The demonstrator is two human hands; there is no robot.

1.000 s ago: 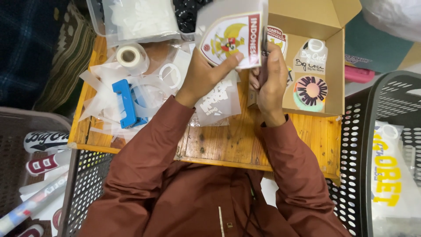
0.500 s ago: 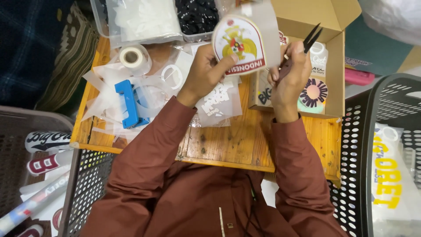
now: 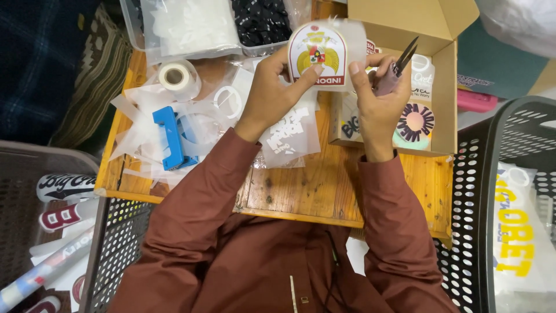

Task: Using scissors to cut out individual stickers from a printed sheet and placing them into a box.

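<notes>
1. The left hand is closing its thumb and fingers on the left edge of a shield-shaped white, red and yellow emblem transfer on clear film, holding it up above the far edge of the small wooden table.
2. The right hand is pinching the emblem's right edge with thumb and forefinger while its other fingers are curling round a pair of small dark snips, blades pointing up and away from the table.
3. Judging by the film, the emblem is looking already trimmed close on its left and lower sides, while a margin of clear film is showing along its top and right; whether more cutting is left I cannot tell.
4. An open brown cardboard box is sitting on the table's right end, holding finished round and lettered stickers.
5. On the table's left half, clear film scraps, a blue plastic tape dispenser and a white tape roll are lying loose.
6. Clear plastic tubs beyond the table's far edge are holding white and black pieces.
7. Dark mesh baskets are standing either side of the table, the right one carrying a bagged yellow-lettered sheet.
</notes>
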